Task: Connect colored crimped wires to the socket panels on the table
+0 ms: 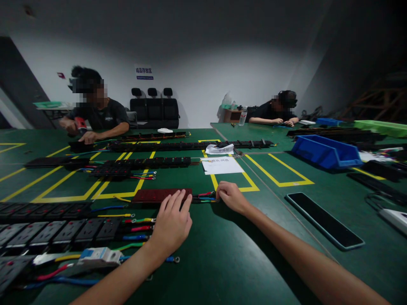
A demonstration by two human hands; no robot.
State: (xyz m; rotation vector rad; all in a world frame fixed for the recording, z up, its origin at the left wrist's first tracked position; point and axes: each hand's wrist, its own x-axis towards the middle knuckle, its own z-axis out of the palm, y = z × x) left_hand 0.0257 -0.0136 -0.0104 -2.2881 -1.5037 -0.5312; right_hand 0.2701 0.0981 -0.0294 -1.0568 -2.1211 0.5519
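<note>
The dark red socket strip [152, 195] lies on the green bench [222, 262] with its long axis left to right. Its wires [205, 197] point right. The left hand [171, 222] rests flat on its end with fingers released, and the right hand [231, 196] has its fingers closed on the wires. Black socket strips [63, 231] lie near on the left.

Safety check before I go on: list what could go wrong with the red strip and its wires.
1. The right hand pinches the wires at the end of the red strip; a hard tug might pull them loose.
2. The left hand lies open with only fingertips on the strip, so it may slide.
3. Loose leads beside the left wrist could snag.
</note>
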